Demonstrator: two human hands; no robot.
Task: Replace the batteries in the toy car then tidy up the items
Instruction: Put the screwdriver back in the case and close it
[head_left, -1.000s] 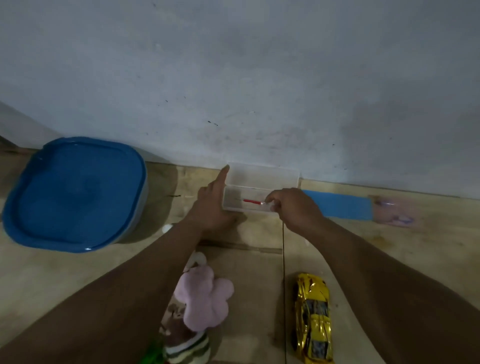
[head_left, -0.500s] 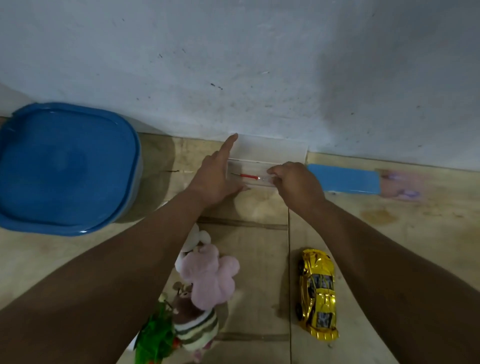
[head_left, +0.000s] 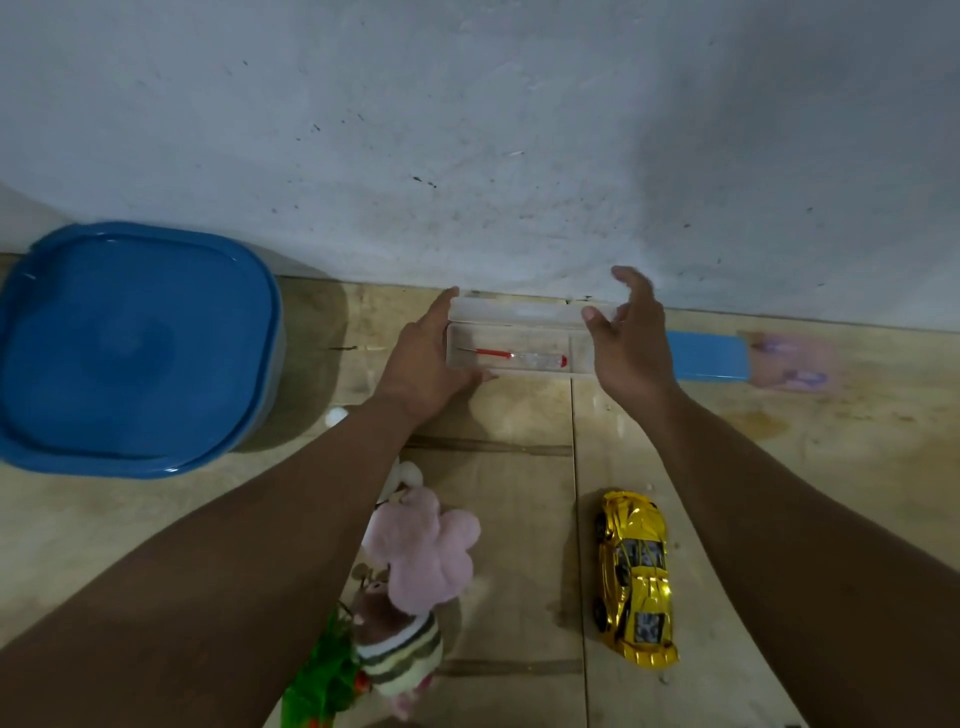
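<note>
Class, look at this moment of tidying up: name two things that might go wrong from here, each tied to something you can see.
1. The clear box lies open with the screwdriver inside; closing its lid carelessly could pinch the left hand at its edge.
2. The toy car and soft toys lie loose beside the forearms, so either could be knocked.

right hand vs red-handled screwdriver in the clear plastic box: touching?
Apart. Head view: the right hand is open at the clear plastic box's right end, while the red-handled screwdriver lies alone on the box floor, bare plastic between them.
</note>
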